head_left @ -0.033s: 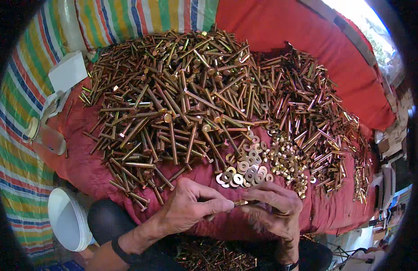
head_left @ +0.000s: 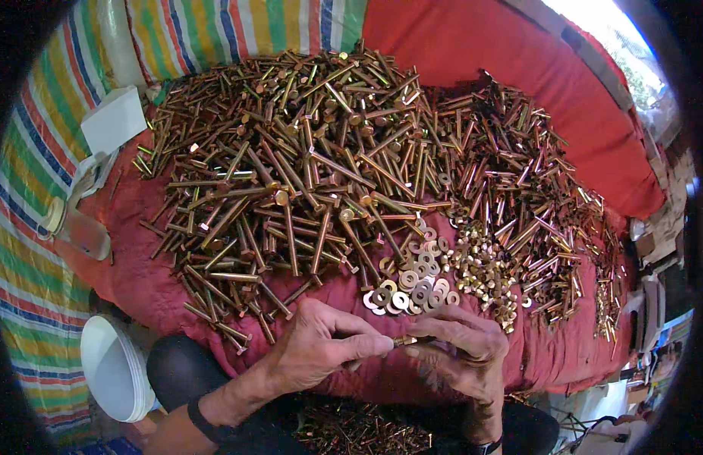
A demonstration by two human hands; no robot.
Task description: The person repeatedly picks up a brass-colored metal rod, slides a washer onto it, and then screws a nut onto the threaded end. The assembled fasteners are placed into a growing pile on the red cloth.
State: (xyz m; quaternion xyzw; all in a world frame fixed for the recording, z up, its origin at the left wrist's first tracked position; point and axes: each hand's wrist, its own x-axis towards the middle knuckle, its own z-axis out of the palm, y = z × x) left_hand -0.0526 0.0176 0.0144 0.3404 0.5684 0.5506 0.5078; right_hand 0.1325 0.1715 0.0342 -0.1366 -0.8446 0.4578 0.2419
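My left hand [head_left: 321, 350] is closed, thumb and forefinger pinching one end of a bolt [head_left: 401, 341]. Only a short brass-coloured length of it shows, bridging the gap between my hands. At its other end the fingers of my right hand [head_left: 467, 350] are closed round it; whether a nut or washer sits there is hidden. Just beyond my fingertips lies a heap of flat ring washers [head_left: 419, 287]. Right of those is a small pile of hex nuts [head_left: 484, 277]. A large mound of long hex-head bolts [head_left: 290, 174] spreads behind, all yellowish metal.
Shorter bolts [head_left: 511, 174] are heaped at the right on the red cloth [head_left: 131, 280]. At left are a clear jar [head_left: 84, 233], a white box [head_left: 114, 121] and stacked white tubs [head_left: 112, 371]. More bolts [head_left: 359, 432] lie below, between my legs. Striped sheeting [head_left: 44, 296] rises at left.
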